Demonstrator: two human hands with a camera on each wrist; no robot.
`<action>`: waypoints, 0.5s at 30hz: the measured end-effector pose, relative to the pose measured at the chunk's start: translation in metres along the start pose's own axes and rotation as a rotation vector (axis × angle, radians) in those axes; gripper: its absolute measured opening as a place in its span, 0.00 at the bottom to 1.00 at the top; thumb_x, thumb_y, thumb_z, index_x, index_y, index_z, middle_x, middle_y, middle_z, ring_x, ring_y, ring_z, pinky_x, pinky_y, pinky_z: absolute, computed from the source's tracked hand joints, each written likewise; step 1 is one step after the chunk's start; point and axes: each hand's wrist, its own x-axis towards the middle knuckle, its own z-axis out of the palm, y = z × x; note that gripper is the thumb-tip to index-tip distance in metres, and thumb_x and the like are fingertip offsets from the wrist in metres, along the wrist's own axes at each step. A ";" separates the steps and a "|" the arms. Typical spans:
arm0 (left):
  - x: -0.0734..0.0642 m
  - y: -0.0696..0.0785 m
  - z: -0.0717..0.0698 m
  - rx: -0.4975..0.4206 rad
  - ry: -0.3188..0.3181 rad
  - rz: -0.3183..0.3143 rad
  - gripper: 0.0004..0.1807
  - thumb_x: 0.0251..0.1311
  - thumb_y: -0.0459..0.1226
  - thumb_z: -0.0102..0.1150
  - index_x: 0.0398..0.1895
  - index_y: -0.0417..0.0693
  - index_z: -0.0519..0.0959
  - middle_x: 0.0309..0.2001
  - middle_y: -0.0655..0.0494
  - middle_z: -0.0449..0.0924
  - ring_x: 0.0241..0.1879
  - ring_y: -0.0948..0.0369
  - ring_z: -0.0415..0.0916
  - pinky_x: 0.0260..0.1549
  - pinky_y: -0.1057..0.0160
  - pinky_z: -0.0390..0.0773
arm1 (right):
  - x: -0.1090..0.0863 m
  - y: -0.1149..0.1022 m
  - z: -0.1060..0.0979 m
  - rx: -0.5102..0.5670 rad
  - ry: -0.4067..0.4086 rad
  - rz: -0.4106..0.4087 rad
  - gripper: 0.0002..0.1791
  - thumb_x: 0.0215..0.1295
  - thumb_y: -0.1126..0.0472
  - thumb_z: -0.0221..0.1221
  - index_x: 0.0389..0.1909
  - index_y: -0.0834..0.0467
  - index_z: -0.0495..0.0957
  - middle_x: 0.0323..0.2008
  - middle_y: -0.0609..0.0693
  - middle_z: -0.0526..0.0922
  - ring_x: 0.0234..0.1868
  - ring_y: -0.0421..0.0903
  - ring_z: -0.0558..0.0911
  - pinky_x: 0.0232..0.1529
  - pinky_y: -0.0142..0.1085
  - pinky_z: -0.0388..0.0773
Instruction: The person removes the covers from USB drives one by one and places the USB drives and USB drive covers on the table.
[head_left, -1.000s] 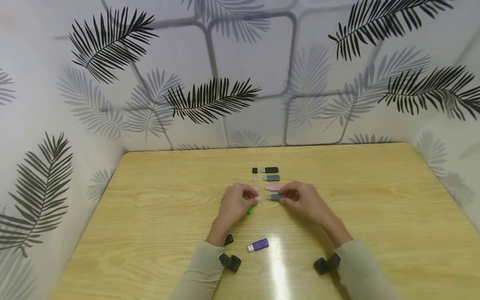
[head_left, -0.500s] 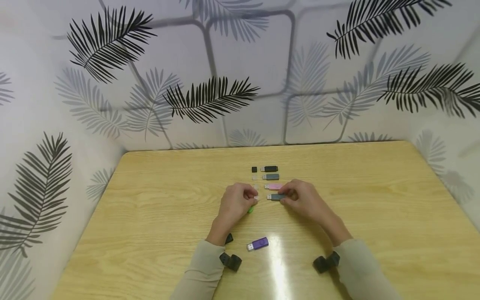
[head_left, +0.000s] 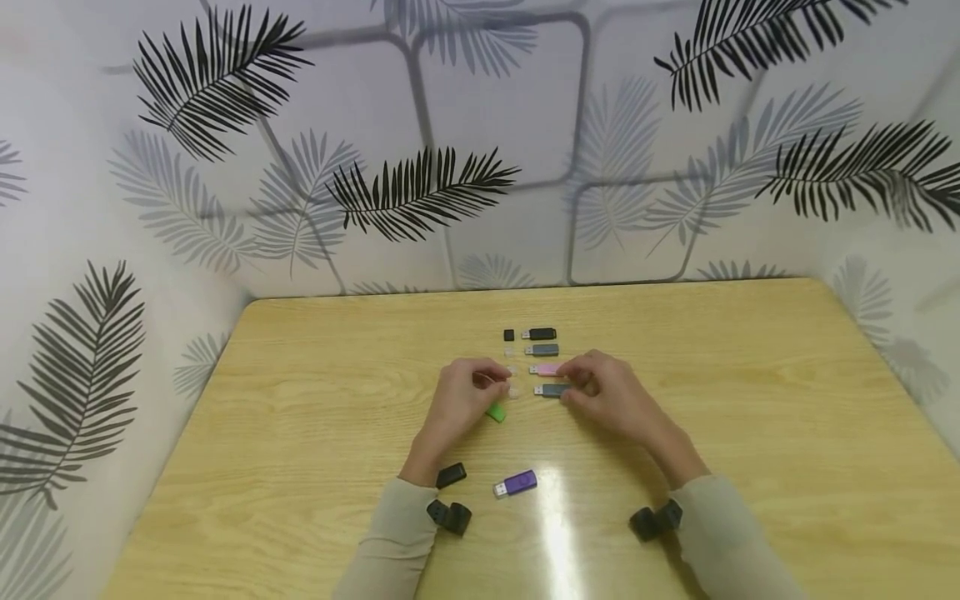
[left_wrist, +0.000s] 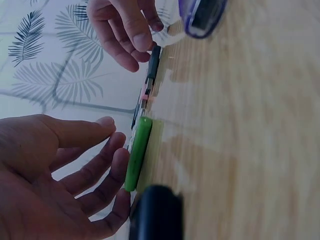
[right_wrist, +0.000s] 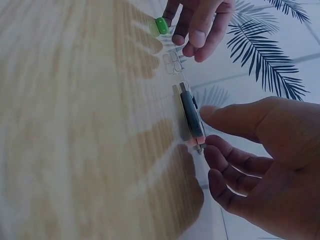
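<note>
In the head view, a dark grey USB stick (head_left: pixel 550 390) lies flat with its metal plug toward the left. My right hand (head_left: pixel 611 392) hovers at its far end; the right wrist view shows thumb and forefinger apart, with nothing pinched. A small clear cap (head_left: pixel 513 392) lies left of the plug, close to the fingertips of my left hand (head_left: pixel 465 396). In the left wrist view that hand's fingers are loosely bent and grip nothing. Beneath it lies a green USB stick (left_wrist: pixel 139 154), partly hidden from the head camera. A pink USB stick (head_left: pixel 543 369) lies behind the grey one.
Farther back are another grey USB stick (head_left: pixel 542 350), a black one (head_left: pixel 540 333) and a black cap (head_left: pixel 509 335). Nearer me lie a purple USB stick (head_left: pixel 516 483) and a black one (head_left: pixel 452 475), on the wooden table (head_left: pixel 300 433). A patterned wall (head_left: pixel 510 233) stands behind.
My left hand has let go of the clear cap and drawn slightly left, uncovering more of the green stick. My right fingers have loosened from the grey USB stick.
</note>
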 end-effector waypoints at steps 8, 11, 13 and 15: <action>-0.005 -0.006 -0.010 -0.069 -0.040 -0.023 0.07 0.66 0.32 0.68 0.44 0.41 0.88 0.42 0.53 0.87 0.42 0.56 0.82 0.46 0.56 0.82 | -0.005 -0.002 -0.001 0.020 0.036 -0.044 0.13 0.63 0.68 0.70 0.48 0.60 0.85 0.44 0.53 0.85 0.44 0.50 0.83 0.44 0.44 0.84; -0.008 -0.009 -0.015 -0.073 -0.051 -0.031 0.07 0.66 0.32 0.68 0.45 0.41 0.87 0.42 0.53 0.87 0.41 0.55 0.82 0.46 0.54 0.82 | -0.007 -0.002 -0.002 0.025 0.057 -0.058 0.13 0.62 0.69 0.70 0.47 0.61 0.85 0.43 0.53 0.85 0.43 0.50 0.84 0.43 0.44 0.84; -0.010 -0.012 -0.019 -0.069 -0.049 -0.040 0.07 0.66 0.32 0.68 0.45 0.42 0.88 0.41 0.54 0.87 0.40 0.56 0.82 0.45 0.55 0.82 | -0.008 -0.002 -0.002 0.029 0.068 -0.061 0.13 0.63 0.68 0.70 0.48 0.61 0.85 0.43 0.52 0.85 0.43 0.50 0.84 0.43 0.44 0.84; -0.011 -0.013 -0.023 -0.063 -0.045 -0.045 0.07 0.65 0.31 0.68 0.45 0.42 0.88 0.40 0.54 0.86 0.40 0.57 0.82 0.43 0.56 0.82 | -0.009 -0.002 -0.003 0.031 0.078 -0.063 0.13 0.63 0.68 0.70 0.48 0.61 0.85 0.43 0.52 0.85 0.43 0.50 0.83 0.43 0.44 0.84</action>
